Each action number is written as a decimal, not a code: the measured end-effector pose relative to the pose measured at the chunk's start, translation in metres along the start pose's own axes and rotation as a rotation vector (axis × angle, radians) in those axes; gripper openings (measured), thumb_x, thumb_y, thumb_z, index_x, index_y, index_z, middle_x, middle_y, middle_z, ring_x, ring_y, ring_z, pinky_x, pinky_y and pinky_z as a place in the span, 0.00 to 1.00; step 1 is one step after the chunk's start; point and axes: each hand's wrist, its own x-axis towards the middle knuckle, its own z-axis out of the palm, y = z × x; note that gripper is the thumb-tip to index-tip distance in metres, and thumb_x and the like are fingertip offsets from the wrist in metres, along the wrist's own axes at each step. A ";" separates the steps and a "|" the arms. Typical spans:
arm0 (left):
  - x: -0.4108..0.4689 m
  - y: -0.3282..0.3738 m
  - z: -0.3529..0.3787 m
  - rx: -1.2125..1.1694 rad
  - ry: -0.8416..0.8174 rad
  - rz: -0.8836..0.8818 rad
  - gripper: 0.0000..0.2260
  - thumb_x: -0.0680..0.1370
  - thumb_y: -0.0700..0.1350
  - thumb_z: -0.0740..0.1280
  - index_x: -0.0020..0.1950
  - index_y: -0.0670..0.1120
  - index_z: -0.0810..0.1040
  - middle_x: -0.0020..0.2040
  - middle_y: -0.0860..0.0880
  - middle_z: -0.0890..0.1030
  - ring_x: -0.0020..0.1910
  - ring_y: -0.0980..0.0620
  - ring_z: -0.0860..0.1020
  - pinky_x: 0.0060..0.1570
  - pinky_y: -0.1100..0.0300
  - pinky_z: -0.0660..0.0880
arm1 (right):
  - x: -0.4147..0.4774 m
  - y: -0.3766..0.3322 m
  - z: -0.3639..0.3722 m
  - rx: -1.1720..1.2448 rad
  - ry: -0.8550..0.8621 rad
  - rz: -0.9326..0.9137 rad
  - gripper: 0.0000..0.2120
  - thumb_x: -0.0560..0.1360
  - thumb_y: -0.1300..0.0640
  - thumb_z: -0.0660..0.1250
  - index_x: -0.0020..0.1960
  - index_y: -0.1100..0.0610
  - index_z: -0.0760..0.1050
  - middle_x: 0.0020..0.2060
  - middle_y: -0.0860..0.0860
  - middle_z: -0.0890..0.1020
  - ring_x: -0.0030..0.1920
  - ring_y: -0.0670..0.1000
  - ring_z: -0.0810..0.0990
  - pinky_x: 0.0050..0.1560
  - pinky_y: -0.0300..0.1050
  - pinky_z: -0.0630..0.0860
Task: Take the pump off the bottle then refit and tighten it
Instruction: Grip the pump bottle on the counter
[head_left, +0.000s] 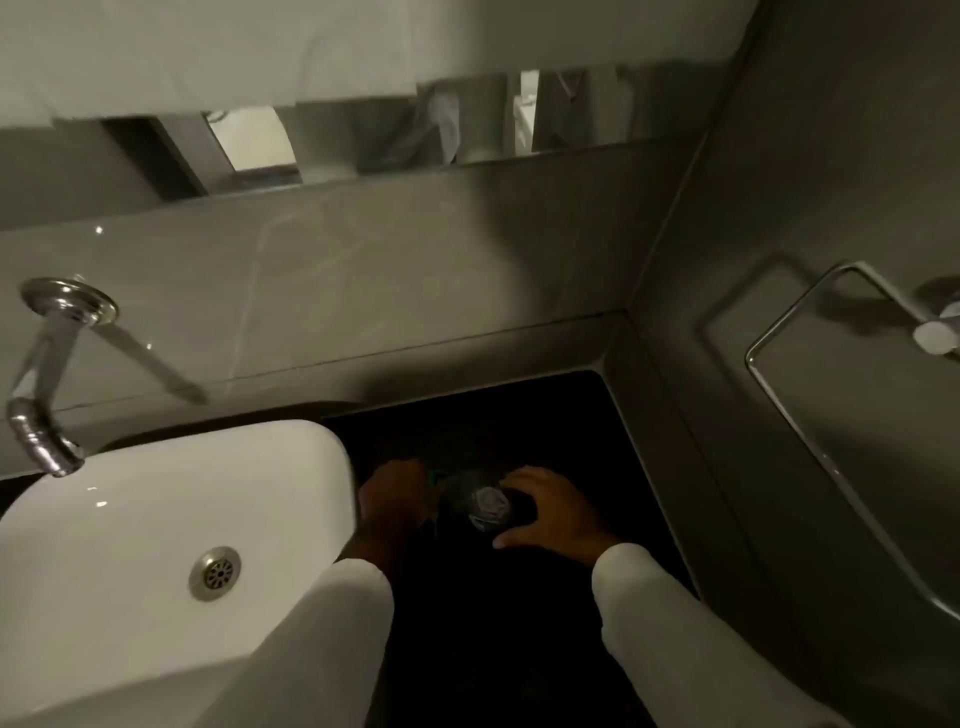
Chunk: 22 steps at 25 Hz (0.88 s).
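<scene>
A dark bottle (457, 488) with a hint of green label stands on the black counter (519, 623), seen from above in very dim light. Its greyish round pump top (488, 506) sits between my hands. My left hand (395, 493) is closed against the bottle's left side, holding it. My right hand (556, 514) curls over the pump from the right, fingers behind it and thumb in front. Both arms are in white sleeves. The bottle's lower body is lost in shadow.
A white basin (104, 545) with a metal drain (218, 571) lies close to the left of my left hand, under a chrome wall spout (41, 436). Grey tiled walls close the counter at the back and right. A chrome towel ring (810, 395) hangs on the right wall.
</scene>
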 end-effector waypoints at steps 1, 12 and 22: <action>0.005 0.002 0.005 -0.016 -0.027 -0.033 0.22 0.79 0.60 0.66 0.64 0.46 0.82 0.61 0.43 0.84 0.59 0.40 0.82 0.55 0.49 0.80 | 0.004 0.001 0.004 0.063 0.029 -0.006 0.37 0.64 0.45 0.81 0.70 0.53 0.74 0.70 0.52 0.73 0.71 0.53 0.70 0.72 0.55 0.68; 0.008 0.011 -0.035 -0.497 0.358 -0.036 0.12 0.76 0.54 0.75 0.50 0.46 0.86 0.43 0.50 0.87 0.50 0.49 0.85 0.47 0.60 0.76 | 0.030 0.008 0.014 0.224 0.173 -0.036 0.23 0.68 0.53 0.80 0.61 0.57 0.81 0.63 0.54 0.79 0.63 0.54 0.77 0.66 0.49 0.72; -0.035 0.038 -0.060 -0.758 0.710 0.431 0.15 0.72 0.49 0.80 0.54 0.42 0.86 0.55 0.45 0.83 0.54 0.61 0.80 0.57 0.66 0.76 | 0.043 0.011 0.006 0.099 0.130 -0.024 0.28 0.66 0.47 0.80 0.63 0.55 0.81 0.66 0.51 0.76 0.68 0.51 0.72 0.69 0.50 0.69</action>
